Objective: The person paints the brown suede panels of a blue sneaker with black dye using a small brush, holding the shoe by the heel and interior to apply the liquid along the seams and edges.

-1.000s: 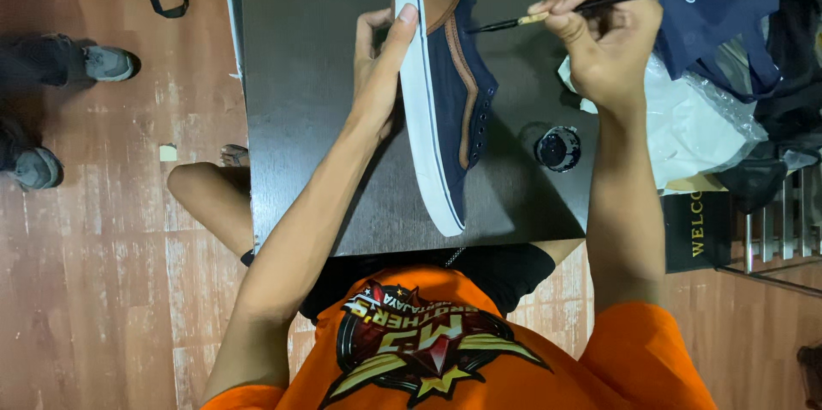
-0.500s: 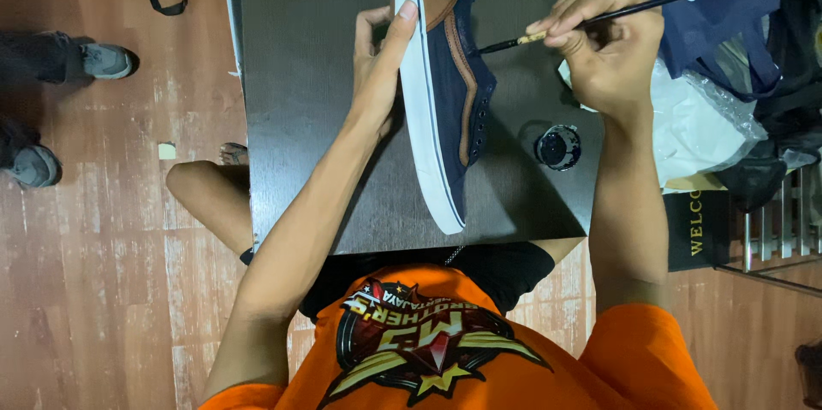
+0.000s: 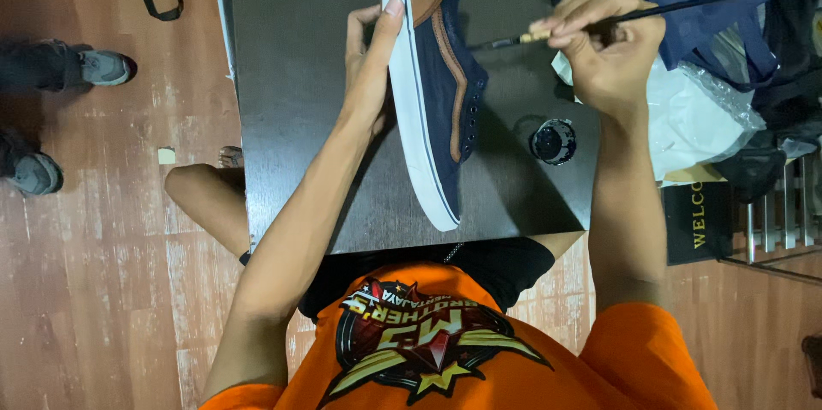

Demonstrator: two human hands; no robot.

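Navy canvas sneaker (image 3: 441,93) with a white rubber sole and a tan leather stripe and heel patch stands tipped on its side over the dark square tabletop (image 3: 291,76), toe toward me and heel away. I read the tilt as a way to turn the upper toward the brush hand while the sole faces left. My left hand (image 3: 370,63) props it from the sole side, fingers closed around the heel end with the thumb laid flat along the white edge, so the shoe stays steady in the air rather than lying on the table.

My right hand (image 3: 604,46) pinches a thin black-handled paintbrush (image 3: 599,23) between thumb and curled fingers, close to the ferrule, the way one holds a pen for fine work. The handle runs up and to the right; the tip points at the shoe's lace side near the collar. I cannot quite tell whether the bristles touch the fabric or sit just off it.

A small round black pot (image 3: 554,140) stands open on the tabletop just right of the shoe, within easy reach of the brush. Crumpled white plastic wrapping (image 3: 698,119) lies at the table's right edge.

Compared with half a second ago, the brush tip sits slightly nearer the shoe; the shoe and left hand look unchanged.
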